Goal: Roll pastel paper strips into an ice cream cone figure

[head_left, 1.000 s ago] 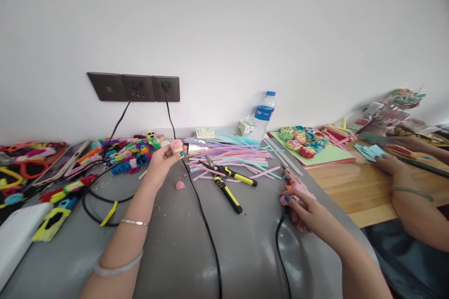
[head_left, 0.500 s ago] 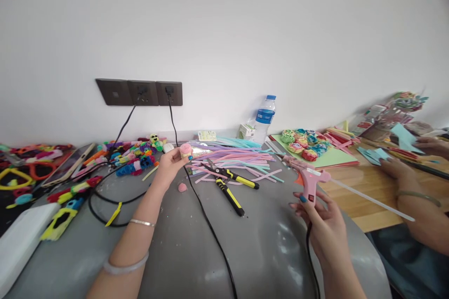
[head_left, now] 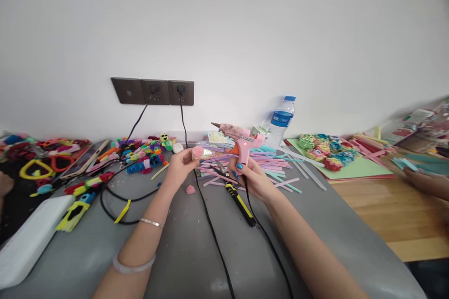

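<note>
My left hand [head_left: 181,164] pinches a small round pink fuzzy piece [head_left: 198,152], apparently rolled from pipe cleaner, between thumb and fingers. My right hand [head_left: 253,175] grips the handle of a pink hot glue gun [head_left: 242,142], its nozzle pointing left and raised above the pink piece, not touching it. A clear glue stick [head_left: 301,155] sticks out of the gun's back. Below the left hand lies a smaller pink fuzzy ball [head_left: 190,189] on the grey table. Yellow-and-black pliers [head_left: 240,204] lie partly hidden under my right hand, on pastel pipe cleaners [head_left: 273,163].
Black cords [head_left: 210,224] cross the table from the wall sockets [head_left: 152,91]. Colourful pipe-cleaner pieces [head_left: 143,156], a phone [head_left: 85,159] and a white box [head_left: 35,238] occupy the left. A water bottle [head_left: 281,119] leans by the wall. At right are paper flowers [head_left: 324,152] and another person's hand [head_left: 426,181].
My right hand has brought the glue gun left and up, close to my left hand, which keeps hold of the pink piece. The view has turned slightly left.
</note>
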{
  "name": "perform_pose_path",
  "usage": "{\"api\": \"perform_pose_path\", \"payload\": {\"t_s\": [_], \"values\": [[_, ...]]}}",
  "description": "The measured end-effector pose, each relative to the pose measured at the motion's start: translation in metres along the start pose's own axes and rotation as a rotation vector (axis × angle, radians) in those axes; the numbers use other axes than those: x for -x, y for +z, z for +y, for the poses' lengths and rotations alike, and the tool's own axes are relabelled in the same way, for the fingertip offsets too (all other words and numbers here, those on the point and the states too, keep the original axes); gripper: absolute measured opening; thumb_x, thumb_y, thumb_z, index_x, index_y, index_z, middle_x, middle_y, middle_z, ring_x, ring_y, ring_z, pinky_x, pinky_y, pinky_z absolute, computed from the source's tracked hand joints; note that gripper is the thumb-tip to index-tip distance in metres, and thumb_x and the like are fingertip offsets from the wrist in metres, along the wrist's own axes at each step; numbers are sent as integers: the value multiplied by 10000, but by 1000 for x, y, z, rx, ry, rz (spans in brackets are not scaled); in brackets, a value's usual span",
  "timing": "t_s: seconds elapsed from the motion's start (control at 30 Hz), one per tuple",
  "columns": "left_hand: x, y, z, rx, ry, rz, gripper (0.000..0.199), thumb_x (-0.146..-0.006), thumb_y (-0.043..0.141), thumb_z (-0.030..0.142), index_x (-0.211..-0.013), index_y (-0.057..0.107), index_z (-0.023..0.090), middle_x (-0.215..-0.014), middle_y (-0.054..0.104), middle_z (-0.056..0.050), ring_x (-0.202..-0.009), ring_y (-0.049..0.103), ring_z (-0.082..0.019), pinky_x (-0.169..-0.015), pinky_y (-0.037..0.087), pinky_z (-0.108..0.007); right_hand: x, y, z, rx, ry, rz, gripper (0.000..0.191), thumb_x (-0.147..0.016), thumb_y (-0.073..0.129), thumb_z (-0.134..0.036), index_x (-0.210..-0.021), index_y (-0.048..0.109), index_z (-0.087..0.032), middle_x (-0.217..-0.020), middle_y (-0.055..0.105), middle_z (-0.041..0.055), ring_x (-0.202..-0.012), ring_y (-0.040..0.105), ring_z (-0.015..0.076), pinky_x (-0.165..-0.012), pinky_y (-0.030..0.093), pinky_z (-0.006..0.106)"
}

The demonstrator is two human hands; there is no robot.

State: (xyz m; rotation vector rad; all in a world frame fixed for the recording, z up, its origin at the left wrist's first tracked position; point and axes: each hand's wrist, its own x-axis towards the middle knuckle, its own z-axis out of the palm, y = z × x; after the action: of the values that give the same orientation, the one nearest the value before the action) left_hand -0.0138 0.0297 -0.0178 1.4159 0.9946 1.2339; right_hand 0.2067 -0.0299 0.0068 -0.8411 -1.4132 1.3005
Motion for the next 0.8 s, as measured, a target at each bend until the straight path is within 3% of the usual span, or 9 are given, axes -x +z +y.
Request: {"api": "perform_pose_path", "payload": {"t_s": [0.17,0.27,0.4,0.5,0.63,0.8], "values": [[-1,-1,-1,8,27,33,404,-686,766,355,-1010,618,163,-1042,752,-118,-1038,688,-277,-903,540,-397,-2,7,25,-108,-56,97,410,-908,494,-570,-908,610,-176,-585,388,-34,-529,314,119,-482,264,260],[-1,1,-1,88,-29,33,414,-684,779,407,-982,634,159,-1000,757,-108,-988,701,-263,-867,553,-370,3,10,30,-91,-77,171,384,-909,510,-551,-799,566,-187,-546,392,-40,-502,310,114,-496,253,272],[0,2,1,220,-167,20,464,-690,763,501,-982,669,154,-997,755,-116,-812,721,-231,-648,561,-293,4,12,31,-66,-101,203,468,-929,456,-574,-642,461,-205,-517,390,-33,-490,325,116,-503,243,283],[1,2,-1,256,-195,24,474,-677,776,507,-980,688,153,-975,755,-114,-744,710,-206,-569,534,-261,3,11,33,-61,-103,212,468,-932,450,-575,-645,459,-205,-510,397,-36,-481,328,112,-497,252,278],[-1,2,-5,252,-159,37,450,-652,810,432,-993,695,161,-1017,747,-99,-864,713,-229,-723,580,-319,4,10,36,-36,-103,204,405,-942,450,-553,-794,543,-188,-517,423,-48,-461,329,102,-466,267,259],[-4,1,-11,141,-17,74,417,-635,811,321,-1010,717,165,-1100,738,-97,-1021,683,-258,-919,538,-382,8,11,34,130,-155,164,395,-959,424,-540,-855,551,-181,-513,438,-51,-454,336,100,-482,287,260]]}}
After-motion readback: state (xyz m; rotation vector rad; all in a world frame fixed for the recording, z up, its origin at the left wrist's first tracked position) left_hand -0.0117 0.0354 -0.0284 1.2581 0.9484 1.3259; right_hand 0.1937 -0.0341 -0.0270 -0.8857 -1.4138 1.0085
